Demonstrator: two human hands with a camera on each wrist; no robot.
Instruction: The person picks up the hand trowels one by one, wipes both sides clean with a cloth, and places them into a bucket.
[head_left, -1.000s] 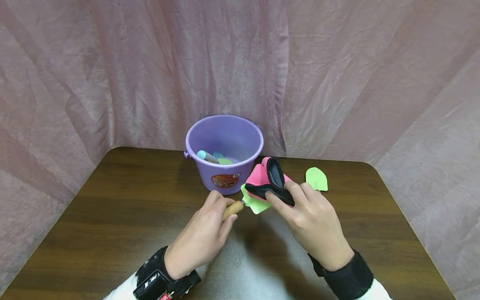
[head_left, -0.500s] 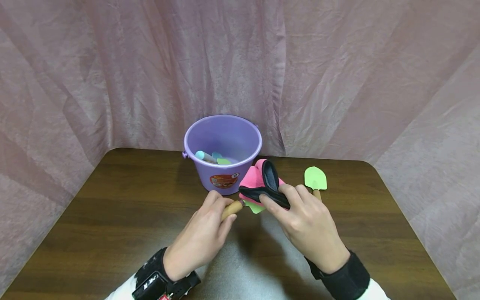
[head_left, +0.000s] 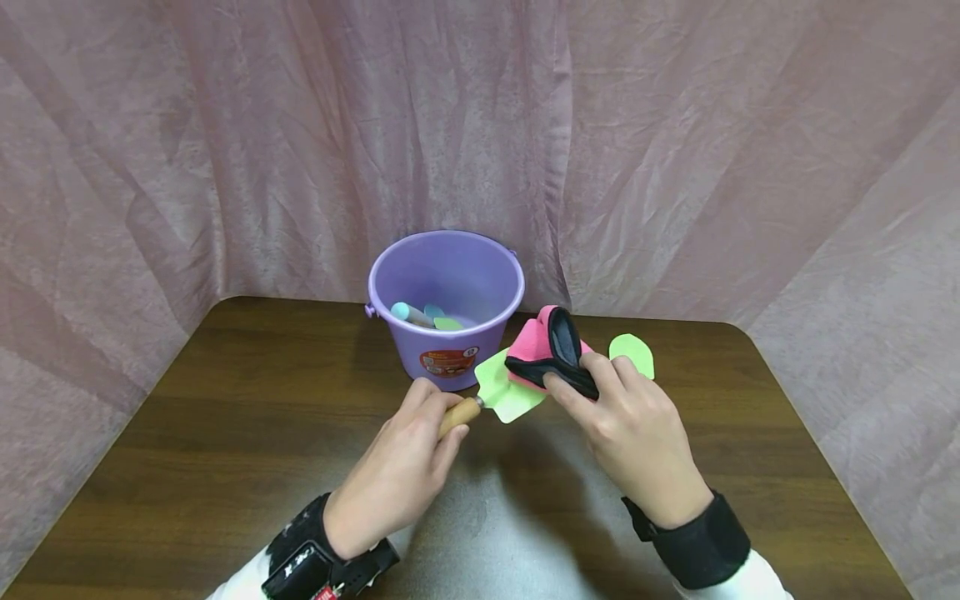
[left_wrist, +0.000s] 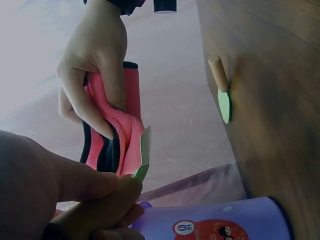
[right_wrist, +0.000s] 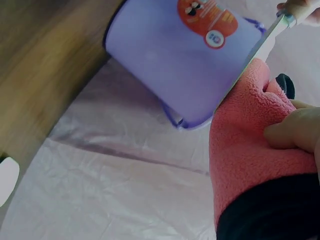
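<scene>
head view: in front of the purple bucket (head_left: pixel 420 343), the left hand (head_left: pixel 397 464) clasps a green trowel (head_left: pixel 507 393) by its wooden handle (head_left: pixel 458 415); to the bucket's right, the right hand (head_left: pixel 642 435) pinches a pink, black-edged cloth (head_left: pixel 530 342) in its fingers. a second trowel (head_left: pixel 632 353) lies on the counter (head_left: pixel 225 433) farther right. left wrist view: the cloth touches the held trowel's blade (left_wrist: pixel 144 151). right wrist view: a digit presses into the cloth before the bucket.

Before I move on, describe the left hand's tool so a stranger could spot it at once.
A purple bucket stands toward the far edge of the brown table. In front of it, the left hand grips a green tool by its wooden handle, the blade partly covered by pink cloth. Another green tool lies on the table; only this one is held.
</scene>
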